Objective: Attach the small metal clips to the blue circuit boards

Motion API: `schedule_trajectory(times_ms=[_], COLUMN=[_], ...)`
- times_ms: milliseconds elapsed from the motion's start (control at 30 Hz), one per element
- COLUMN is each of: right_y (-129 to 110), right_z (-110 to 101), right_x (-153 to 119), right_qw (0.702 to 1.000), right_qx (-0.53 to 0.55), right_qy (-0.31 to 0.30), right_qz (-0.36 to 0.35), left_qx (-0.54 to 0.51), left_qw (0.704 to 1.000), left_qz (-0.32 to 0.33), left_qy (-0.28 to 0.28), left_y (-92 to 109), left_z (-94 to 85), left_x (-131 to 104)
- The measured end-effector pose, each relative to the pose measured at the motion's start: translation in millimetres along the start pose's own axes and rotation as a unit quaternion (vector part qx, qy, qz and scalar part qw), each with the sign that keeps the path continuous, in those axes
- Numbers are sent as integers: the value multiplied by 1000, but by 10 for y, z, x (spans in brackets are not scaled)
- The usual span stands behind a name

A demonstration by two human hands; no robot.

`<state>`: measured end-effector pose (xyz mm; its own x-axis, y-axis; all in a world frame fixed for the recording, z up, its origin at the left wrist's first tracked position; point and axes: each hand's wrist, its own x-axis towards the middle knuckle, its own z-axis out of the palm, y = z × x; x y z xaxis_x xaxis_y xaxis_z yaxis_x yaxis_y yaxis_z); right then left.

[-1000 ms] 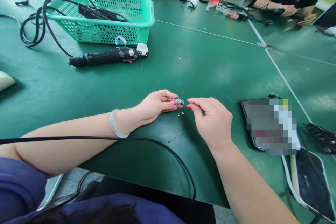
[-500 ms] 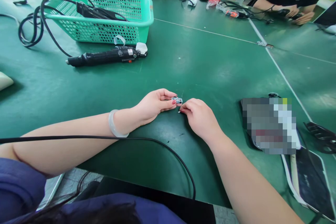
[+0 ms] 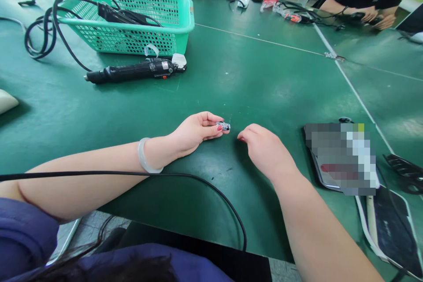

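Observation:
Between thumb and fingers, my left hand (image 3: 198, 133) pinches a small silvery, partly clear piece (image 3: 225, 126) just above the green table. Its exact kind is too small to tell. A short gap to the right, my right hand (image 3: 264, 147) is closed with its fingertips pressed together, apart from the piece. Whatever those fingertips may hold is hidden. A black cable (image 3: 185, 175) runs in front of my left forearm and curves down toward the table's front edge.
A black electric screwdriver (image 3: 128, 72) lies before a green plastic basket (image 3: 185, 31) holding black cables. On the right are a blurred-out flat object (image 3: 340, 158) and a dark tablet-like panel (image 3: 393, 224). Two people work with their hands across the table (image 3: 264, 75).
My right hand has drawn back to the right, away from the small piece. The tiny shiny bit at its fingertips no longer shows. My left hand stays in place.

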<state>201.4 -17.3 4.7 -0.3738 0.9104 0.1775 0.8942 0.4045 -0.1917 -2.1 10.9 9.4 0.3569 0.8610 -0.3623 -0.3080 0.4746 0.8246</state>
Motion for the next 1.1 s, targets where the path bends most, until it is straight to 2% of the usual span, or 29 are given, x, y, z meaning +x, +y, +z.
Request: schedule_trajectory(times_ms=[100, 233, 367, 433, 567, 800, 933, 1033, 1100], right_y=[-67, -104, -45, -17, -25, -34, -38, -133, -222], right_z=[58, 100, 48, 17, 19, 85, 27, -35, -57], right_x=[16, 59, 56, 41, 43, 79, 33, -4, -15], right_qw=[1000, 999, 996, 995, 995, 999, 995, 985, 980], right_qx=[-12, 27, 81, 88, 74, 23, 27, 39, 40], right_qy=[-6, 10, 40, 34, 4, 12, 93, 170, 191], right_qz=[-24, -37, 10, 41, 62, 36, 21, -4, -32], left_qx=[-8, -7, 2, 8, 23, 86, 114, 116, 115], left_qw=[1000, 1000, 1000, 1000, 1000, 996, 993, 992, 993], left_qz=[3, 6, 4, 4, 11, 25, 27, 29, 28], left_qy=[-5, -2, -3, -4, -4, -12, -18, -29, -29], left_y=[-3, -7, -7, -8, -13, -23, -34, -42, -44], left_z=[-2, -5, -2, -1, -4, -24, -27, -23, -18], left_x=[3, 7, 4, 2, 7, 26, 11, 4, 3])
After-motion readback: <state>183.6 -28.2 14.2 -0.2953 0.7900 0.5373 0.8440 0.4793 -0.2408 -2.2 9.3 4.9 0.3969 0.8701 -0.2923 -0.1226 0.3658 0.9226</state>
